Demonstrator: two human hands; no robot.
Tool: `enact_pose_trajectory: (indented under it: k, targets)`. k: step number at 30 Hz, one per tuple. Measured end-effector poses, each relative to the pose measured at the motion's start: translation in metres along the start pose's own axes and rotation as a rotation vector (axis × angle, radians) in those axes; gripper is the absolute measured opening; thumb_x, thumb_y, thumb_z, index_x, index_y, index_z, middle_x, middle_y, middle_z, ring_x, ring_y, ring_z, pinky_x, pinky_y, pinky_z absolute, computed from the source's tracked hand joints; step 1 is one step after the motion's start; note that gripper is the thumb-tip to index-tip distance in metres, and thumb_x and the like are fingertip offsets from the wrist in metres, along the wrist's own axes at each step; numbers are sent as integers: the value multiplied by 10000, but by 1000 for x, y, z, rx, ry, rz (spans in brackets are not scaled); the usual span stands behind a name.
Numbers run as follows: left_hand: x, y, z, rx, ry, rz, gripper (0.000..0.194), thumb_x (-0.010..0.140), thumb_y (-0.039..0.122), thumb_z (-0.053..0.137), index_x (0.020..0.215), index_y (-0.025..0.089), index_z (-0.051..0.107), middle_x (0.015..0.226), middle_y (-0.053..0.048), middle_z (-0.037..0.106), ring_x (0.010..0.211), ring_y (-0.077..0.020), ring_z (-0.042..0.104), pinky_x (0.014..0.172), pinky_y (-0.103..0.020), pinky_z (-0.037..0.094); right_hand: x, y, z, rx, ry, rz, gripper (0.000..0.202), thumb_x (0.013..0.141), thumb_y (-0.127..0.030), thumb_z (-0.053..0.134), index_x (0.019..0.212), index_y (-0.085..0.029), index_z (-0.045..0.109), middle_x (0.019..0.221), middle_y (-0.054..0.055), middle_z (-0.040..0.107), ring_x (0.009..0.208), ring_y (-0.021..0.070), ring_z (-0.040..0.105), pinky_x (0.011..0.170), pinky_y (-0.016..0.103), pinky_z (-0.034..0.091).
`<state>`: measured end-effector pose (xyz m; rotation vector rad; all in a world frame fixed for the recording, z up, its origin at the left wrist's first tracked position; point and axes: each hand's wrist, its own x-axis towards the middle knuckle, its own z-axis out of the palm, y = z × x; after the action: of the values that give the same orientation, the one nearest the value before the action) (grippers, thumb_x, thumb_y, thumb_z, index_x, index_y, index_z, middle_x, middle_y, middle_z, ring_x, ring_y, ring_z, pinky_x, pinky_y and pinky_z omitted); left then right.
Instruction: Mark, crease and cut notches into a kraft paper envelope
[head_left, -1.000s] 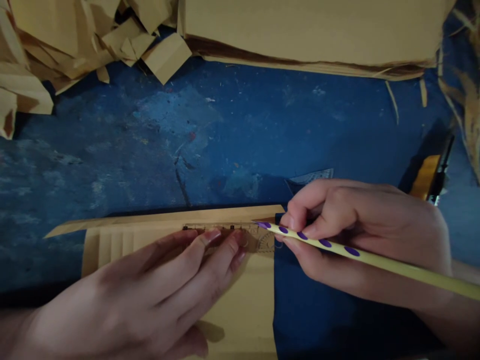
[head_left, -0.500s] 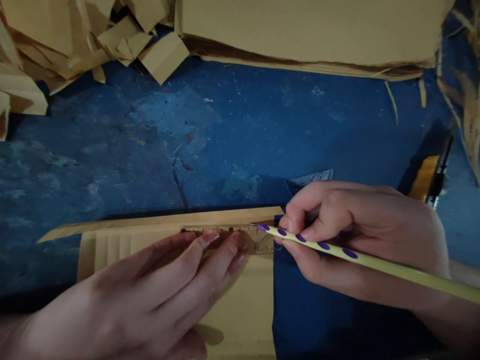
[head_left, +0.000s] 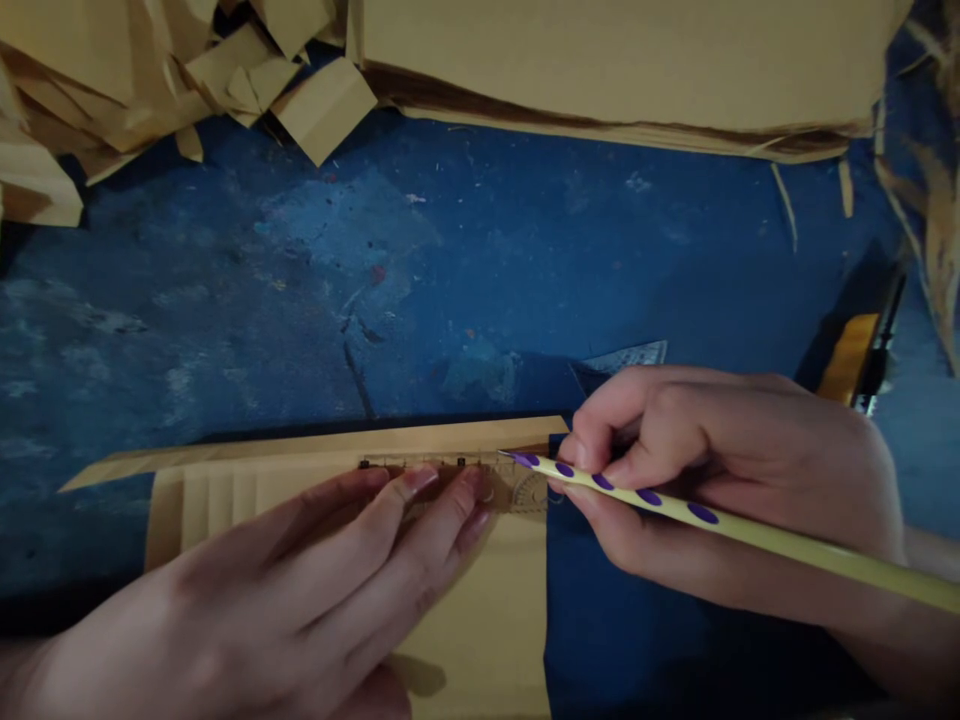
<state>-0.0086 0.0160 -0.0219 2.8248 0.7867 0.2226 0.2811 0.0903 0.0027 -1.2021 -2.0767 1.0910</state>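
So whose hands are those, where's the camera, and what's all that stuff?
There's no robot here: these are one person's own bare hands. The camera sits on that person's head, looking forward and down. The fingers of the left hand rest on a clear ruler, which lies on folded brown paper. The right hand has a yellow pencil with purple spots in its grip. On the blue surface you can also see paper scraps at top left and a stack of brown sheets at the top.
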Motion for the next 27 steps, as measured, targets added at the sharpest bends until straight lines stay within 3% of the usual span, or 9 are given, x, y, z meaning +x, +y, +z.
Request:
enact_pose_trajectory:
  k: [15, 19, 27]
  targets:
    - [1, -2, 0, 3, 3, -5, 634, 1087, 531, 450, 1610, 174, 481, 1774, -32, 353, 1608, -210, 364, 1403, -386, 153, -4, -1, -1, 12, 37, 0, 322, 754, -22, 747, 725, -252, 524, 777, -46, 720, 588, 115, 686, 513, 240, 570]
    - [1, -1, 1, 10, -2, -5, 638, 1079, 537, 465, 1602, 171, 494, 1766, -36, 371, 1615, -220, 361, 1403, -392, 158, -8, 1, -5, -22, 49, -57, 307, 763, -52, 757, 751, -255, 528, 787, -35, 717, 590, 112, 691, 500, 225, 566]
    - [-2, 0, -2, 10, -7, 3, 652, 1070, 552, 478, 1604, 177, 493, 1768, -34, 367, 1625, -224, 342, 1405, -390, 144, -4, 4, -8, -11, 4, -61, 295, 781, -33, 736, 750, -241, 529, 782, -34, 709, 590, 84, 687, 541, 197, 585]
